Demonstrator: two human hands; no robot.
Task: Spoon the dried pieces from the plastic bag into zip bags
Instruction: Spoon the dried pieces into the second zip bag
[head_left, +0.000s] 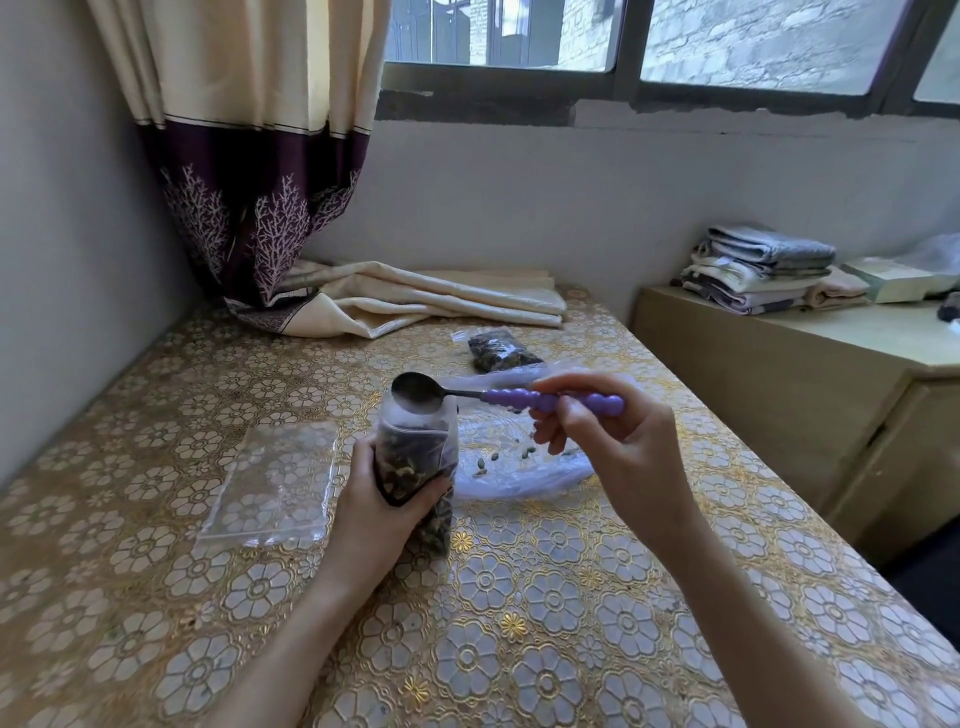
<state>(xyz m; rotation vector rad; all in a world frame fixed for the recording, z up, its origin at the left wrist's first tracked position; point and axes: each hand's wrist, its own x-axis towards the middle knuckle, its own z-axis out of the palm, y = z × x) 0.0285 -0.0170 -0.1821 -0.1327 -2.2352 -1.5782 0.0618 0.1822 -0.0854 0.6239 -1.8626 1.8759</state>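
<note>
My left hand grips an upright zip bag that is mostly full of dark dried pieces, its mouth open at the top. My right hand holds a spoon by its purple beaded handle. The metal bowl of the spoon sits level right over the bag's mouth and looks empty. Behind and to the right lies the flattened clear plastic bag with a few greenish pieces left on it. A flat empty zip bag lies to the left of my left hand. A filled zip bag lies further back.
The table wears a gold floral cloth. A folded cream curtain lies at its far edge under a hanging purple-and-cream curtain. A wooden cabinet with stacked towels stands to the right.
</note>
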